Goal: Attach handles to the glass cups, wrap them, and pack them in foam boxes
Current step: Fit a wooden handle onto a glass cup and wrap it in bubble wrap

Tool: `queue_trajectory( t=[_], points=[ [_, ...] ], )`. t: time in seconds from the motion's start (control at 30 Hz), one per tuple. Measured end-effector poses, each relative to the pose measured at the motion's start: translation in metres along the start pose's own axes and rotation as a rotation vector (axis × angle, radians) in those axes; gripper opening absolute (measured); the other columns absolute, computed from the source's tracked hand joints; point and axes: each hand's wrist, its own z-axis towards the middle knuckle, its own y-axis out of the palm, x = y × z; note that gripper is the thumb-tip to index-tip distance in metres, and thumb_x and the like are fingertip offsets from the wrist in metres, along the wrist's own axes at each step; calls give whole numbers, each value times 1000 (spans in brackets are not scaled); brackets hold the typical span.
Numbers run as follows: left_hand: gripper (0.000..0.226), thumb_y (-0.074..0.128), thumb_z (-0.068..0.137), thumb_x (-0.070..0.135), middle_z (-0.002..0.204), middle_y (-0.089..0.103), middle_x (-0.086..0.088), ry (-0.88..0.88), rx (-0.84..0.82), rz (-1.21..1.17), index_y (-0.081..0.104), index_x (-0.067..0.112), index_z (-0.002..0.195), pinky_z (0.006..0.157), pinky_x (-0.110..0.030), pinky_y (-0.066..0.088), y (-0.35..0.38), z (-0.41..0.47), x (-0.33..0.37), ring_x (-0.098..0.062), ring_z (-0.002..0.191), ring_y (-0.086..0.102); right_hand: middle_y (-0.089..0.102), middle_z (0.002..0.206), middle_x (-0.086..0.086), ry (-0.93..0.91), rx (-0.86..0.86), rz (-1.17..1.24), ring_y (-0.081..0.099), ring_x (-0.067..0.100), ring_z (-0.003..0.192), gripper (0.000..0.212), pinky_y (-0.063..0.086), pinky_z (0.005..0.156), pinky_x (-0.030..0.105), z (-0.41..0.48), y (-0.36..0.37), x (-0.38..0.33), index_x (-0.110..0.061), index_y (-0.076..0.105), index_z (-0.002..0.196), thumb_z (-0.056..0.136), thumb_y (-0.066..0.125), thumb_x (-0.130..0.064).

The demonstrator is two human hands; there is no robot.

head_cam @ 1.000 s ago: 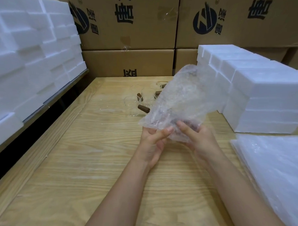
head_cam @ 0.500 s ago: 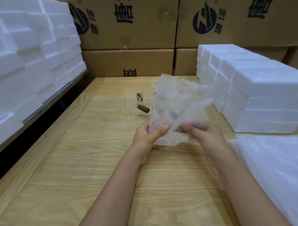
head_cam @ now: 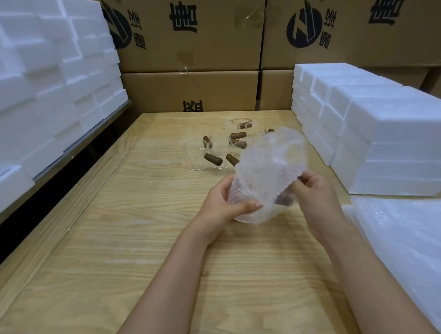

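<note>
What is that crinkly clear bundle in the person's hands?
The bubble wrap is a clear, bubbled plastic sheet, crumpled around something with a brown part showing through low down. It is held over the wooden table, its loose end flaring upward. The left hand grips its lower end; the right hand pinches its right edge.

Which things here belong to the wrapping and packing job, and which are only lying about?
Job in hand: bubble wrap, gripped by the left hand and the right hand; glass cups with brown handles; foam boxes; stack of wrap sheets.
Only in the background: cardboard cartons behind the wooden table.
</note>
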Motion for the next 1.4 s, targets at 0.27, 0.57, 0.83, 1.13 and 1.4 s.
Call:
queue_trajectory(
  t=[0.27,0.57,0.83,1.13,1.4],
  points=[
    [78,80,50,1,120,62,-10,74,12,104,53,14,123,93,-31,52,11,-2,0,-14,107,63,59,91,-7,132,-113,-318,58,9,73,21,48,58,22,-2,5,-1,-16,56,100,84,67,-11],
    [69,79,59,29,134,54,-4,193,-152,257,55,29,124,111,-48,36,28,-10,9,-19,129,49,53,77,-4,169,-1,-601,53,18,75,30,43,60,8,-6,2,11,-16,55,89,76,63,10],
    [33,47,92,-13,116,65,-12,138,121,114,59,-1,120,88,-29,53,34,-2,6,-17,105,63,61,77,-12,-75,109,-651,57,23,87,34,48,68,35,-18,25,1,-26,66,97,70,55,-7],
    [76,43,77,-20,114,64,16,229,335,215,57,48,108,89,-15,49,36,-3,-2,1,110,58,58,91,-15,-200,75,-648,55,17,97,22,44,84,34,-26,39,-2,-19,65,105,85,60,-27],
    [38,53,74,7,119,65,3,249,259,139,67,27,102,99,-26,45,43,-4,1,-7,117,57,63,82,-6,-354,291,-831,55,19,83,8,43,74,38,-23,33,-1,-14,66,92,85,63,-16]
  ],
)
